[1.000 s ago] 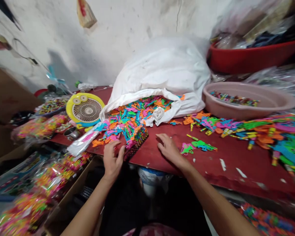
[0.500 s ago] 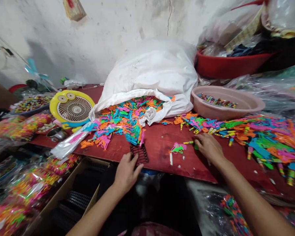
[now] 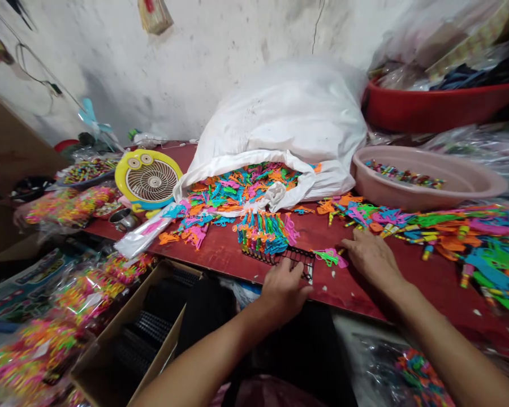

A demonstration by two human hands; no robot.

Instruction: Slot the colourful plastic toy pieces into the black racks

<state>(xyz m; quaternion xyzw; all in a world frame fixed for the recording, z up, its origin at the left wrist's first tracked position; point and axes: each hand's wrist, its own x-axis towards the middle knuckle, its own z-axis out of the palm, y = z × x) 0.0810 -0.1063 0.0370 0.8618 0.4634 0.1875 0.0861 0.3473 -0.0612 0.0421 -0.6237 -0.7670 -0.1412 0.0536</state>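
Rack [image 3: 304, 259]: black, with little holes, on the red table [image 3: 220, 259] near its front edge. A hard pull toward the person could tip it off.
Left hand [image 3: 283, 291]: thumb and fingers a bit apart, touching the rack's bare end. Can't tell if they pinch it. A bump could make it slide.
Right hand [image 3: 374, 261]: fingers bent, by the loose toys [image 3: 328, 258]. Can't tell if they grab one. Sliding over could push those into the rack.
Toy guns [image 3: 263, 233]: crowded on the rack's other end. A knock could tangle them.
Bag [image 3: 280, 124]: open, toys spilling out. More could tumble down.
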